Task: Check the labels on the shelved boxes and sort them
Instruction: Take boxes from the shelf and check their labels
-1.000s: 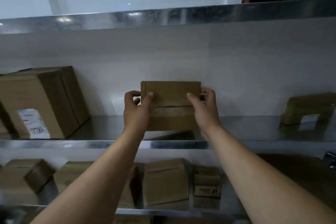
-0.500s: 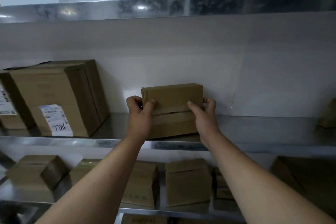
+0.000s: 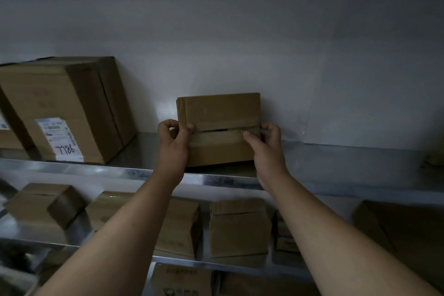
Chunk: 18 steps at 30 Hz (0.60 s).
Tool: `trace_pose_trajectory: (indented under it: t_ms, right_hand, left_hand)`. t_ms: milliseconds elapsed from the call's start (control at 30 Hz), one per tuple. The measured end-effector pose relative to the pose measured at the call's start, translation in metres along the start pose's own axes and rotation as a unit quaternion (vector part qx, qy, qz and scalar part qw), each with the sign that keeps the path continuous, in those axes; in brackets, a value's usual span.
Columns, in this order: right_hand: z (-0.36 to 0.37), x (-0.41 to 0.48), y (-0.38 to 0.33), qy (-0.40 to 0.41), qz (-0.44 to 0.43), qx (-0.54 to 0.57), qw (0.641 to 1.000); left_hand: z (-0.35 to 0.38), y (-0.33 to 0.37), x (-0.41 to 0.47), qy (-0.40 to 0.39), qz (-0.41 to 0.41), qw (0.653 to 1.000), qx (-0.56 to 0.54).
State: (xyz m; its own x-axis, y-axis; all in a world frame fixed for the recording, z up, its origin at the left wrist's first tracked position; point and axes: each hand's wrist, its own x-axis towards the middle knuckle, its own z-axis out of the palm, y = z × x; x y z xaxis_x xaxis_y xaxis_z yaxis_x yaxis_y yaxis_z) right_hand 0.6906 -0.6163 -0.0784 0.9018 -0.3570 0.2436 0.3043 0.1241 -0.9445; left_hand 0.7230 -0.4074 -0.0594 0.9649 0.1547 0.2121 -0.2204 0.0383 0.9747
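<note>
Head view: a small cardboard box point(image 3: 217, 127), standing on the metal shelf point(image 3: 336, 166) against the white back panel point(image 3: 240, 55), is gripped at its sides by the left hand point(image 3: 174, 144) and right hand point(image 3: 266, 146), arms extended forward and upward.

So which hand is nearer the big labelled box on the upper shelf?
Left. The left hand holds the left edge of the small box, the side facing the big labelled box; the right hand holds its right edge, farther off.
</note>
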Motion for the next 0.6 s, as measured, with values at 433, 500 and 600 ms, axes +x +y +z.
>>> trace_pose_trajectory:
  t_ms: [433, 500, 600]
  right_hand:
    - [-0.002, 0.0, -0.01, -0.005, 0.044, 0.084, 0.996]
    - [-0.001, -0.002, -0.015, -0.018, 0.05, 0.077, 0.996]
    - [0.0, -0.006, -0.024, -0.027, 0.05, 0.071, 0.996]
  left_hand:
    - [-0.007, 0.004, 0.002, 0.012, -0.064, 0.991, -0.116]
    - [-0.007, 0.004, 0.003, 0.006, -0.074, 0.99, -0.117]
    - [-0.007, 0.004, 0.003, 0.005, -0.068, 0.99, -0.123]
